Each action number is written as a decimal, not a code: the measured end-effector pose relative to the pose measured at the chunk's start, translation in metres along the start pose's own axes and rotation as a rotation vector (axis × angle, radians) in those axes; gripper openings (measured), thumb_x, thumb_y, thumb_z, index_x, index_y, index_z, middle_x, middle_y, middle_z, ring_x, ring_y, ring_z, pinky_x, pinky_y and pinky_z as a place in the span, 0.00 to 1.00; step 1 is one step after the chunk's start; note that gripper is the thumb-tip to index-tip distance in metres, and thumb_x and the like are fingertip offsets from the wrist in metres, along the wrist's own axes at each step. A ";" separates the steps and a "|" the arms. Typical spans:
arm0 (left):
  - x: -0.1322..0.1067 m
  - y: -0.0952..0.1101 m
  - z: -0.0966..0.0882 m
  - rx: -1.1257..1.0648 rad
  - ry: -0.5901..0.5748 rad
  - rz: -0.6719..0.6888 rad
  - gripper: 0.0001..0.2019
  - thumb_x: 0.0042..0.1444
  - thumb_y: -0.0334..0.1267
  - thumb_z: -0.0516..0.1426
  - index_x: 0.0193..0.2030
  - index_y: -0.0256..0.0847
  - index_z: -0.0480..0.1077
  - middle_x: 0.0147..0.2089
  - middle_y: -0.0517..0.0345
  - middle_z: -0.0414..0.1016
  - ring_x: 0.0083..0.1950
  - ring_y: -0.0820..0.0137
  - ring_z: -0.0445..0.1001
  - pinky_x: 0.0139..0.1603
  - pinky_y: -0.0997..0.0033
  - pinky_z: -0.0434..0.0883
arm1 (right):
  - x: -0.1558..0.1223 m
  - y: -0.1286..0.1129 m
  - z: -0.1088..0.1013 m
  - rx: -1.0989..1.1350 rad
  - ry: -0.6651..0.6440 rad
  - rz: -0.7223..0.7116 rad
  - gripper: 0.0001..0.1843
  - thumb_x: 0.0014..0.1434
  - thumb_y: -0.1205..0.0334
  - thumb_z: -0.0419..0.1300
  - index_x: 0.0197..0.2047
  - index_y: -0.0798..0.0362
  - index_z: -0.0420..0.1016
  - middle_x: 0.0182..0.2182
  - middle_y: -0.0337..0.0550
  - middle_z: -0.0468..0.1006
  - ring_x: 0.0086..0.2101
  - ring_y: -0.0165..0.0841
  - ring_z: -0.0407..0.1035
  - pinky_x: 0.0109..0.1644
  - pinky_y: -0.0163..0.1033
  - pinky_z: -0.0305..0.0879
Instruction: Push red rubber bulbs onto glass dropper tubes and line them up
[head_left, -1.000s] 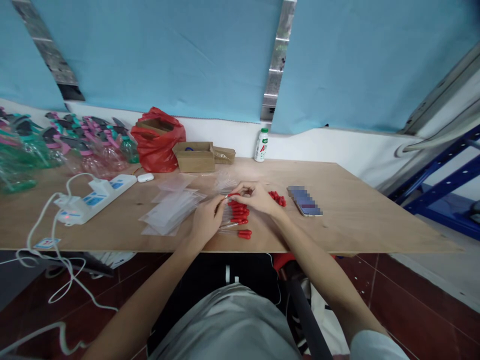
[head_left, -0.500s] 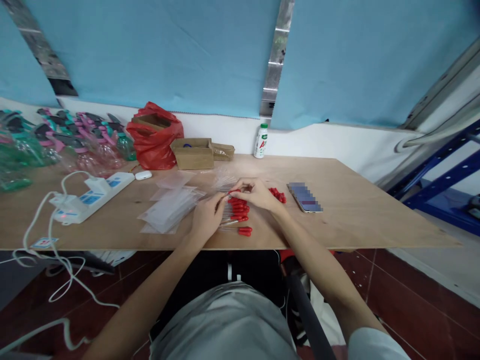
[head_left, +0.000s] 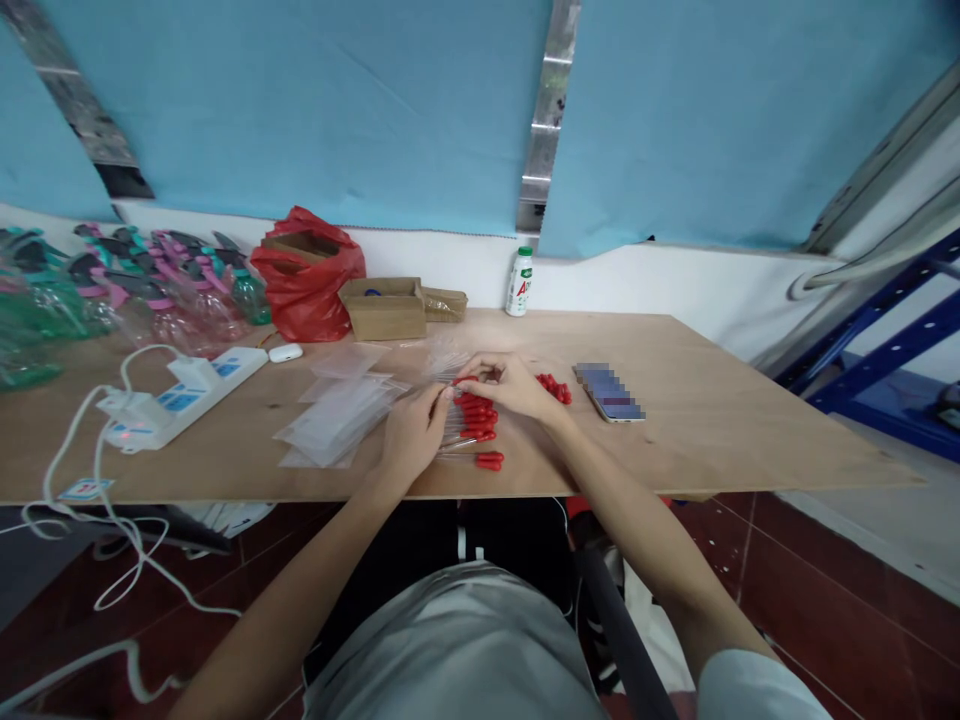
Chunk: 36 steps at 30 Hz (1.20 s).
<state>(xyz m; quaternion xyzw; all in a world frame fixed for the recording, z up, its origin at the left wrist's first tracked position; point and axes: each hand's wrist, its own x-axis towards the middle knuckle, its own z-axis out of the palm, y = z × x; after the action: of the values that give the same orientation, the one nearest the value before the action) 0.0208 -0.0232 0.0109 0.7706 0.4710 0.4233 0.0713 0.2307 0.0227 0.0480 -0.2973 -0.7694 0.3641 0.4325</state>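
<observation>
My left hand [head_left: 411,432] and my right hand [head_left: 508,384] meet over a row of glass droppers with red rubber bulbs [head_left: 474,432] lying on the plywood table [head_left: 720,430]. Both hands pinch one dropper between them, the left on the glass tube, the right on the red bulb end [head_left: 466,381]. A small heap of loose red bulbs [head_left: 555,388] lies just right of my right hand. A stack of clear plastic bags [head_left: 341,420] lies left of my left hand.
A phone [head_left: 609,392] lies right of the bulbs. A white power strip [head_left: 176,398] with cables sits at left, with an earbud case [head_left: 286,352]. At the back stand a cardboard box [head_left: 383,308], a red bag [head_left: 307,275], a small bottle [head_left: 521,281] and spray bottles [head_left: 112,290].
The hands have stayed together over the droppers, with the fingers drawing slightly closer; the view shifted a little downward.
</observation>
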 end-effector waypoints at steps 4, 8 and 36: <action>-0.001 -0.001 -0.001 -0.011 0.002 0.005 0.18 0.78 0.42 0.46 0.51 0.44 0.77 0.46 0.53 0.84 0.48 0.62 0.81 0.50 0.64 0.71 | 0.000 0.001 0.001 -0.008 0.017 -0.003 0.17 0.59 0.50 0.73 0.44 0.55 0.86 0.37 0.44 0.86 0.32 0.30 0.73 0.39 0.36 0.70; 0.000 -0.002 -0.001 -0.004 0.027 0.067 0.16 0.76 0.41 0.49 0.52 0.44 0.78 0.47 0.53 0.84 0.49 0.62 0.81 0.50 0.64 0.72 | -0.001 0.002 0.000 0.066 0.014 0.009 0.17 0.59 0.50 0.74 0.43 0.56 0.86 0.36 0.45 0.87 0.33 0.31 0.76 0.41 0.37 0.72; 0.002 0.001 -0.005 0.128 0.050 0.102 0.14 0.74 0.41 0.53 0.51 0.45 0.81 0.42 0.55 0.81 0.39 0.66 0.77 0.42 0.66 0.67 | -0.002 0.005 0.000 -0.108 -0.001 -0.086 0.15 0.61 0.51 0.72 0.41 0.55 0.87 0.37 0.46 0.87 0.34 0.33 0.76 0.42 0.39 0.71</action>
<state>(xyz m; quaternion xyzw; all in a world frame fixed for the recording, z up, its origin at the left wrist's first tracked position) 0.0180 -0.0239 0.0159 0.7858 0.4587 0.4147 -0.0116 0.2325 0.0235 0.0430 -0.2868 -0.8000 0.3035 0.4307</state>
